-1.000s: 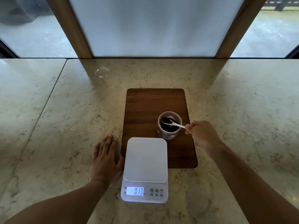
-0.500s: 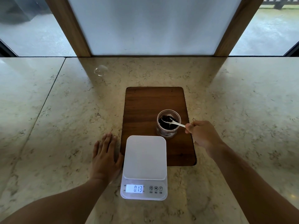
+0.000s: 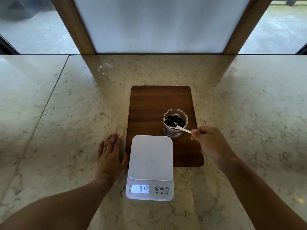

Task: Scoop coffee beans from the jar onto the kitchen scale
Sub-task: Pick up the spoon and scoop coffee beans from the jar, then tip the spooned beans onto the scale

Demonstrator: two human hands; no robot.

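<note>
A small clear glass jar with dark coffee beans in it stands on the right side of a dark wooden board. My right hand pinches the handle of a white spoon; its bowl dips into the jar among the beans. A white kitchen scale sits in front, half on the board, its platform bare and its display reading 0.13. My left hand lies flat on the marble counter, fingers together, just left of the scale.
A marble counter runs to a window sill at the back with two wooden posts. A small clear lid-like object lies on the counter at the back left.
The spoon's bowl has pushed further left and deeper among the beans. My left hand has stayed flat. The scale still reads 0.13.
</note>
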